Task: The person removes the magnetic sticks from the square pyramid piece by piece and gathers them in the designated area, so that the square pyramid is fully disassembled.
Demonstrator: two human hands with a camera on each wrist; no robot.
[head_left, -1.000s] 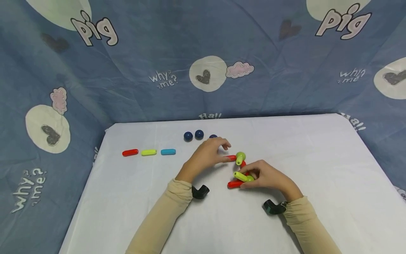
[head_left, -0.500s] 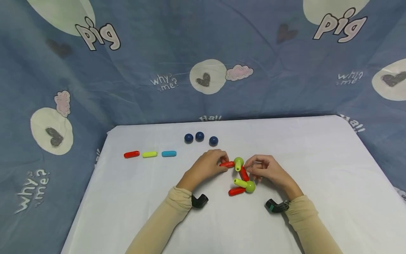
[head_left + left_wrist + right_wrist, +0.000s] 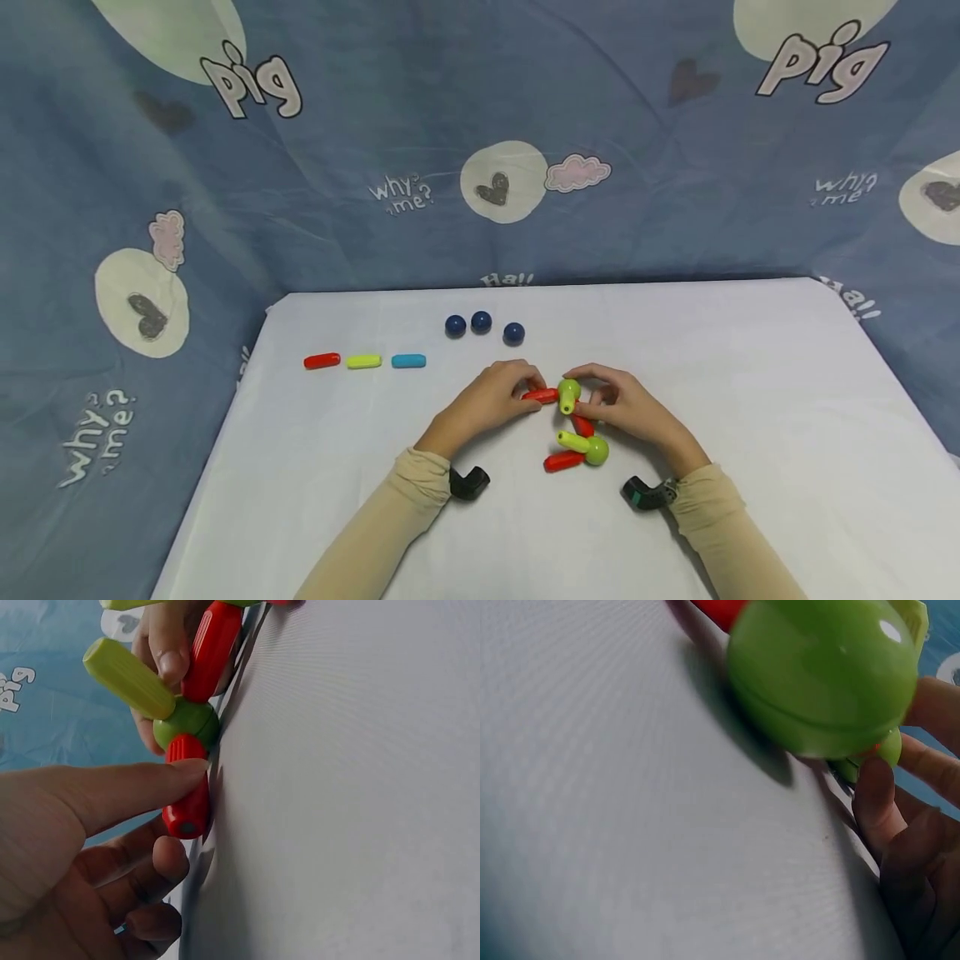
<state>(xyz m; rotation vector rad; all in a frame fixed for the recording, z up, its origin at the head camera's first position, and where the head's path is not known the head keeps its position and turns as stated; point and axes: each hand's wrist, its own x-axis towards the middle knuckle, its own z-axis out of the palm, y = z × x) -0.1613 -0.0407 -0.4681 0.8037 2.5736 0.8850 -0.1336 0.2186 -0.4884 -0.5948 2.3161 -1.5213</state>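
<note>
A joined figure of magnetic rods and balls lies on the white tabletop. My left hand (image 3: 502, 396) pinches its far red rod (image 3: 542, 396), with the thumb laid across the rod (image 3: 186, 799) in the left wrist view. That rod meets a green ball (image 3: 569, 388), which also bears a yellow-green rod (image 3: 567, 407). Around this ball my right hand (image 3: 630, 406) curls thumb and forefinger. A red rod (image 3: 583, 426), partly covered by the right thumb, leads to a nearer green ball (image 3: 817, 675). From that second ball extend another yellow-green rod (image 3: 572, 441) and red rod (image 3: 564, 462).
Left of the hands, a red rod (image 3: 322, 361), a yellow-green rod (image 3: 363, 361) and a blue rod (image 3: 408, 361) lie in a row. Three dark blue balls (image 3: 482, 322) sit toward the table's back edge. A patterned blue cloth (image 3: 420, 242) hangs behind.
My right hand has left the nearer green ball and moved away from me to the farther one, which it now holds. My left hand has come to grip the far red rod.
</note>
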